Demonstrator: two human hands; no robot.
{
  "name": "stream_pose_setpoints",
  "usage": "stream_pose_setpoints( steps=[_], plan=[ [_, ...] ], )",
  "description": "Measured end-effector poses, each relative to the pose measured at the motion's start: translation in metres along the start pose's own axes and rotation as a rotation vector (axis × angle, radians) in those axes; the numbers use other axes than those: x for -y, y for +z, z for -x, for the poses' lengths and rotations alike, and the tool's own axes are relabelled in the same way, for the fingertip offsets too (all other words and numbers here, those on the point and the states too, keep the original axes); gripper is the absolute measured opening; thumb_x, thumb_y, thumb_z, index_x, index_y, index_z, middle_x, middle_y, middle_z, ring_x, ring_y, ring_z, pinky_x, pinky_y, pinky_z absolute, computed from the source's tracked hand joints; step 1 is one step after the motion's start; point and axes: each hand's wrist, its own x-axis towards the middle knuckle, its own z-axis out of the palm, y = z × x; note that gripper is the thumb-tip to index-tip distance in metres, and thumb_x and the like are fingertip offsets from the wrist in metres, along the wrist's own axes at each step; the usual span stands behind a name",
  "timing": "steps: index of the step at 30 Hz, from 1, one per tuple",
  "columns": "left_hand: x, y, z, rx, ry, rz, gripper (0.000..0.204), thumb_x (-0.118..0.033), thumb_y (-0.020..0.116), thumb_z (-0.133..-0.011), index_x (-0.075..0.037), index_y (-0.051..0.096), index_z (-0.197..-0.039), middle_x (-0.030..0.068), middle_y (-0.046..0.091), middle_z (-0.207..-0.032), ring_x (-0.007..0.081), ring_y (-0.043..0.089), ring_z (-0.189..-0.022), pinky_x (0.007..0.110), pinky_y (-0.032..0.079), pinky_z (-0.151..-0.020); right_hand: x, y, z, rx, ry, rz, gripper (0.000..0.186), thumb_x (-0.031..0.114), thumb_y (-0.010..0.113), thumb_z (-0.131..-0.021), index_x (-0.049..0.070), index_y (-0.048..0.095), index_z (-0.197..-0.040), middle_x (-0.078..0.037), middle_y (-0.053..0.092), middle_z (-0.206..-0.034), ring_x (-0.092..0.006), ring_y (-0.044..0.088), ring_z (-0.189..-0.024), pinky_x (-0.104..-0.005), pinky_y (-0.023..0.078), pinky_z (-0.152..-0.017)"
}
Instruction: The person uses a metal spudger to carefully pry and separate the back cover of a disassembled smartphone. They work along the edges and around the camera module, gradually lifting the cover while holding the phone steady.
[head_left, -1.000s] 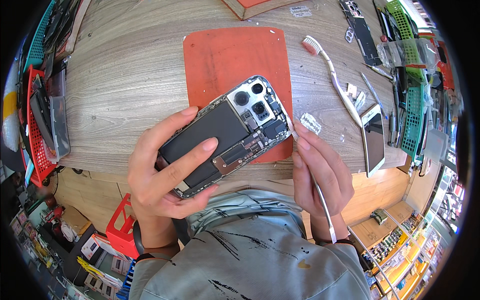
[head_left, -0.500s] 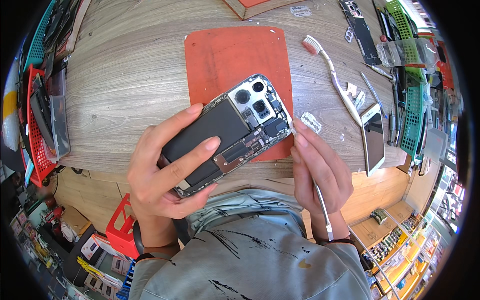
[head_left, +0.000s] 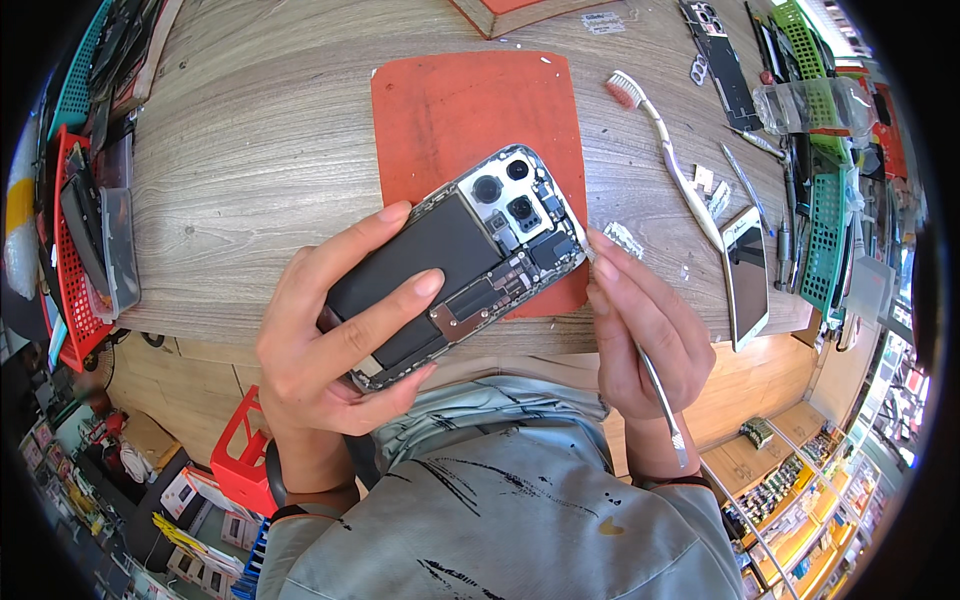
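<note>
My left hand (head_left: 335,340) is closed round an opened smartphone (head_left: 470,262), held tilted above the near part of a red mat (head_left: 475,110). The phone's back is off, baring a black battery, a circuit board and several camera lenses near its upper right end. In my right hand (head_left: 655,335) is a thin metal pry tool (head_left: 657,400), pinched between thumb and fingers. Its working tip meets the phone's right corner edge, partly hidden by my fingertips. The flat other end sticks out below my palm, toward my wrist.
Right of the mat lie a razor blade (head_left: 624,240), a toothbrush (head_left: 672,155), a white phone (head_left: 747,280) and a phone frame (head_left: 722,65). A green basket (head_left: 824,240) stands at the right edge. A red basket (head_left: 70,260) with parts is at the left.
My right hand has shifted slightly right, and the pry tool's lower end has swung right. The phone has barely moved in my left hand.
</note>
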Motion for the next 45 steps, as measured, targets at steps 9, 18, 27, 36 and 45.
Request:
stream_pose_setpoints(
  steps=[9, 18, 27, 36, 45],
  plan=[
    [-0.003, 0.0, 0.0, -0.004, -0.029, 0.03, 0.073, -0.021, 0.083, -0.057, -0.007, 0.089, -0.128, 0.0342, 0.069, -0.148, 0.048, 0.073, -0.133, 0.053, 0.062, -0.109, 0.001, 0.0, -0.004, 0.008, 0.008, -0.001, 0.041, -0.008, 0.089, -0.09, -0.001, 0.08, -0.13, -0.025, 0.085, -0.123, -0.0329, 0.087, -0.108, -0.0351, 0.071, -0.085],
    [-0.003, 0.0, -0.001, -0.005, -0.039, 0.063, 0.074, -0.019, 0.083, -0.057, -0.008, 0.089, -0.129, 0.0336, 0.068, -0.15, 0.0473, 0.073, -0.134, 0.052, 0.062, -0.109, 0.004, 0.0, -0.008, 0.005, 0.025, -0.011, 0.036, -0.006, 0.088, -0.092, -0.001, 0.081, -0.128, -0.024, 0.085, -0.121, -0.0328, 0.086, -0.109, -0.0412, 0.071, -0.098],
    [-0.001, 0.0, -0.002, 0.005, -0.005, 0.064, 0.075, -0.019, 0.083, -0.057, -0.007, 0.088, -0.131, 0.0349, 0.068, -0.15, 0.0468, 0.073, -0.132, 0.05, 0.062, -0.107, 0.004, 0.001, -0.01, 0.013, 0.021, -0.003, 0.036, -0.005, 0.088, -0.092, -0.001, 0.081, -0.127, -0.024, 0.085, -0.12, -0.0331, 0.086, -0.109, -0.043, 0.07, -0.099],
    [0.002, 0.001, -0.003, -0.018, 0.049, 0.061, 0.073, -0.023, 0.086, -0.061, -0.002, 0.088, -0.13, 0.0355, 0.069, -0.151, 0.0396, 0.076, -0.121, 0.042, 0.061, -0.096, 0.002, 0.003, -0.011, 0.0, 0.005, -0.001, 0.036, -0.005, 0.089, -0.092, 0.0, 0.081, -0.127, -0.024, 0.086, -0.119, -0.0338, 0.086, -0.109, -0.0448, 0.07, -0.1],
    [0.001, 0.001, -0.004, -0.016, 0.048, 0.051, 0.073, -0.022, 0.086, -0.061, -0.002, 0.087, -0.131, 0.0356, 0.068, -0.151, 0.0398, 0.076, -0.121, 0.042, 0.061, -0.097, 0.001, 0.003, -0.013, 0.005, 0.0, 0.015, 0.039, -0.005, 0.09, -0.09, 0.002, 0.082, -0.128, -0.021, 0.086, -0.121, -0.0312, 0.086, -0.11, -0.0446, 0.069, -0.1]
  ],
)
